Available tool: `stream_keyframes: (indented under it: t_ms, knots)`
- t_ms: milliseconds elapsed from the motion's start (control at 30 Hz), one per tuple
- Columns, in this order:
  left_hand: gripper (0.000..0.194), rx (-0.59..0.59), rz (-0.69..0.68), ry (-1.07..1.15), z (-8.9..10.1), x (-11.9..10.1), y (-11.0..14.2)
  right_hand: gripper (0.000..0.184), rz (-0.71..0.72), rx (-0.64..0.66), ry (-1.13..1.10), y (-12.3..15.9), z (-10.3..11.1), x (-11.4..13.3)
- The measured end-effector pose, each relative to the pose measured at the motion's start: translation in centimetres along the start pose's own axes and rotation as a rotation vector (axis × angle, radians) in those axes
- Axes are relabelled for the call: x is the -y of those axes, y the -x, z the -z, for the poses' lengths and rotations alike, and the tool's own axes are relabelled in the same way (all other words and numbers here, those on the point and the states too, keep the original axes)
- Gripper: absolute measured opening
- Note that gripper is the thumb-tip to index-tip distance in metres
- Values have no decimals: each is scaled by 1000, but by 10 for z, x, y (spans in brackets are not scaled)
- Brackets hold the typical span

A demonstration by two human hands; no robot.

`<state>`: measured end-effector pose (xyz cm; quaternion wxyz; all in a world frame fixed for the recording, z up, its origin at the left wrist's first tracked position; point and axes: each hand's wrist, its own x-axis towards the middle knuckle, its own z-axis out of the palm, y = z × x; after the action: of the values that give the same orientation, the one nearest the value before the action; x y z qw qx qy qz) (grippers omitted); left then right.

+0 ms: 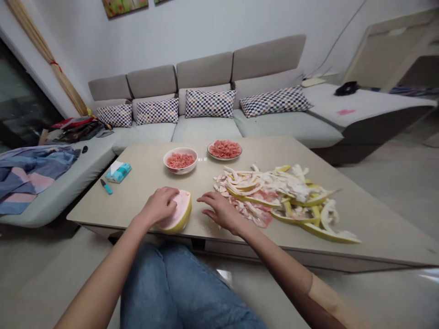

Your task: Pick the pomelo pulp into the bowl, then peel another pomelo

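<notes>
My left hand (161,208) is on a partly peeled pomelo (181,212), its fingers curled over the pale pink pith. The pomelo, with yellow rind on its outer side, rests at the front edge of the table. To its right my right hand (219,210) hovers with fingers spread and nothing in them. Just beyond that hand lies a heap of yellow rind and white pith (284,187), with pinkish membrane scraps (252,212) at its near side. Behind the pomelo stand a white bowl (183,171) and a plate (224,158), both filled with red pomelo flesh.
A blue tissue pack (119,172) and a small teal-handled knife (107,187) lie on the left of the table (147,173). Beyond it runs a grey sofa (204,130) with checkered cushions (210,103). Blue and pink cloth (30,176) lies on the sofa's left arm.
</notes>
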<state>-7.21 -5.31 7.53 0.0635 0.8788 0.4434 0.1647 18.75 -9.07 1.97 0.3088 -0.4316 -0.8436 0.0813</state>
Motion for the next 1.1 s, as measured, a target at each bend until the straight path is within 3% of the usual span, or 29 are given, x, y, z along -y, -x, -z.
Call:
stream_keyframes:
  t_ms: [167, 300, 433, 567, 733, 900, 1100]
  knots:
    - [33, -203, -34, -32, -19, -7, 8, 39, 92, 56, -4, -21, -7, -9]
    - [32, -182, -132, 114, -16, 13, 7, 29, 173, 128, 73, -46, -5, -15]
    - [33, -147, -105, 186, -10, 27, 2, 30, 271, 201, 218, -64, 1, -15]
    - [32, -163, -102, 211, -9, 30, -1, 35, 236, 228, 311, -73, 6, -15]
    - [31, -166, -127, 225, -8, 27, -2, 25, 295, 240, 234, -75, 4, -20]
    - [31, -186, -124, 214, -7, 27, 0, 29, 376, 203, 35, -74, -1, -23]
    - [32, -182, -166, 200, -9, 22, 2, 18, 399, 268, 94, -80, -1, -18]
